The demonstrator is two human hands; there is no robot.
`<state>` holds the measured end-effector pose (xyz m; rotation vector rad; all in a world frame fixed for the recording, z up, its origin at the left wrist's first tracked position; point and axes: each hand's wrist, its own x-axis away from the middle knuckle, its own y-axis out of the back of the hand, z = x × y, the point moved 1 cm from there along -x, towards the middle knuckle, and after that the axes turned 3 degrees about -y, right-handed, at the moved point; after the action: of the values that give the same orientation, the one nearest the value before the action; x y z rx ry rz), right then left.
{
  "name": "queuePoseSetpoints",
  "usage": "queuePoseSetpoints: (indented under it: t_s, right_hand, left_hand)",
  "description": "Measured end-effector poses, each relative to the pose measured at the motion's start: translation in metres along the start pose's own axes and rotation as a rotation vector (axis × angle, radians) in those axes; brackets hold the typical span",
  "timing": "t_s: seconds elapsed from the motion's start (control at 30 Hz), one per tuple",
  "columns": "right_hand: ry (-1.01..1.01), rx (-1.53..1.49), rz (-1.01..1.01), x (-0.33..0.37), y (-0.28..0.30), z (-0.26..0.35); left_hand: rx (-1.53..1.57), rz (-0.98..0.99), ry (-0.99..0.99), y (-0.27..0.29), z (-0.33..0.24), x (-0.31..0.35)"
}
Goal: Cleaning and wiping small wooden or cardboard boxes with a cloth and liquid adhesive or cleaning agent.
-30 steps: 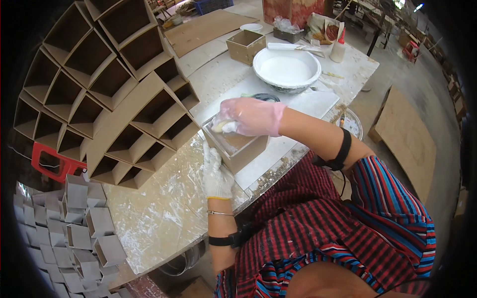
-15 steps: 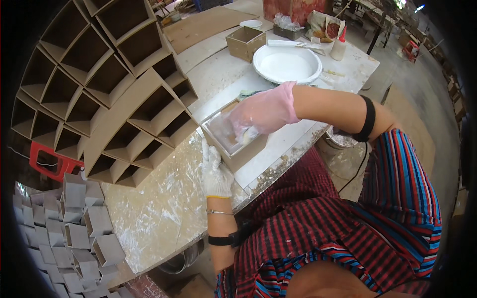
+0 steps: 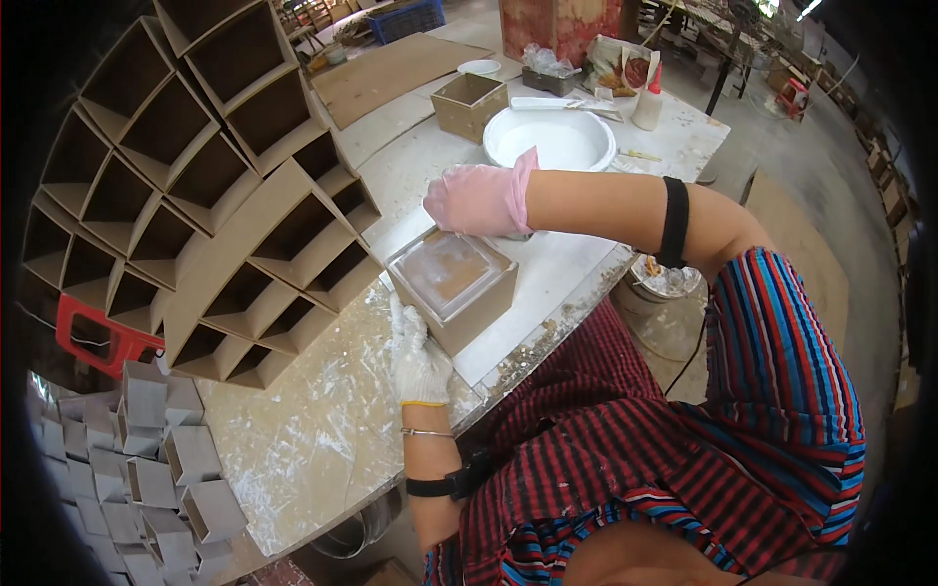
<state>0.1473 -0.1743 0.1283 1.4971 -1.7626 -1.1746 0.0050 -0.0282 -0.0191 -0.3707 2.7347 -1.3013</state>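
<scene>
A grey-brown rectangular box [image 3: 477,311] stands on the work table, its recessed top smeared with a wet, whitish coat. My left hand [image 3: 422,359], in a white knit glove with a yellow cuff, rests against the box's near left side, fingers stretched along it. Beyond the box's far edge is my right hand [image 3: 479,200] in a pink glove, fingers curled down; whatever is under or in them is hidden. Just behind it sits a white basin [image 3: 552,142] with white matter inside and a flat white tool [image 3: 562,104] across its rim.
A tall brown compartment shelf [image 3: 210,186] stands at the left. Below it are stacked small grey boxes [image 3: 161,483] and a red plastic stool [image 3: 107,332]. An open box [image 3: 469,105], a red-tipped bottle [image 3: 649,103] and a dark tray [image 3: 549,78] occupy the table's far part.
My right hand has lifted off the box's top and moved away to its far side, uncovering the smeared surface. The left hand stays against the box.
</scene>
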Motion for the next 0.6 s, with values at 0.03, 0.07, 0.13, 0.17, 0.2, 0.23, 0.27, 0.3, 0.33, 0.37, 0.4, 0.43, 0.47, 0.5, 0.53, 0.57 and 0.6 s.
queuePoseSetpoints:
  t_s: [0.03, 0.07, 0.13, 0.17, 0.2, 0.23, 0.27, 0.3, 0.33, 0.37, 0.4, 0.43, 0.47, 0.5, 0.53, 0.57, 0.6]
  right_hand:
    - [-0.031, -0.059, 0.039, 0.002, 0.000, 0.001]
    - [-0.058, -0.116, 0.081, 0.005, 0.005, 0.005]
    - [-0.100, -0.206, 0.216, 0.012, 0.023, 0.012]
    - [-0.121, -0.242, 0.309, 0.018, 0.036, 0.015]
    - [-0.142, -0.277, 0.401, 0.020, 0.041, 0.017]
    - [-0.196, -0.274, 0.457, 0.019, 0.029, 0.020]
    - [-0.256, -0.268, 0.514, 0.018, 0.008, 0.023]
    - [-0.248, -0.245, 0.542, 0.016, 0.005, 0.023]
    - [-0.239, -0.224, 0.569, 0.013, 0.003, 0.023]
    - [-0.169, -0.183, 0.568, 0.010, 0.017, 0.017]
    - [-0.134, -0.151, 0.547, 0.007, 0.007, 0.012]
    - [-0.103, -0.119, 0.525, 0.005, -0.002, 0.008]
    - [-0.086, -0.111, 0.512, 0.005, -0.002, 0.007]
    - [-0.080, -0.123, 0.505, 0.006, -0.002, 0.008]
    - [-0.080, -0.151, 0.509, 0.009, -0.001, 0.010]
    - [-0.084, -0.185, 0.515, 0.011, 0.006, 0.012]
    - [-0.091, -0.219, 0.529, 0.013, 0.012, 0.014]
  left_hand:
    - [-0.025, 0.014, -0.013, 0.000, 0.000, 0.000]
    - [-0.022, 0.015, -0.014, 0.001, -0.001, -0.001]
    - [-0.016, 0.014, -0.012, 0.002, -0.001, -0.001]
    - [0.010, -0.003, -0.001, 0.001, -0.001, 0.000]
    - [0.036, -0.020, 0.011, -0.001, -0.002, 0.000]
    - [0.062, -0.037, 0.022, -0.002, -0.003, 0.001]
    - [0.058, -0.016, 0.021, -0.005, -0.004, 0.001]
    - [0.055, 0.000, 0.016, -0.006, -0.004, 0.002]
    - [0.052, 0.016, 0.010, -0.006, -0.005, 0.003]
    - [0.064, 0.016, 0.015, -0.005, -0.004, 0.002]
    - [0.075, 0.016, 0.019, -0.003, -0.004, 0.001]
    - [0.086, 0.016, 0.024, -0.002, -0.003, 0.000]
    - [0.073, 0.007, 0.017, -0.002, -0.003, 0.001]
    - [0.059, -0.002, 0.010, -0.003, -0.003, 0.001]
    - [0.046, -0.010, 0.004, -0.003, -0.003, 0.001]
    - [0.046, -0.002, 0.001, -0.004, -0.003, 0.001]
    - [0.046, 0.006, -0.001, -0.005, -0.004, 0.001]
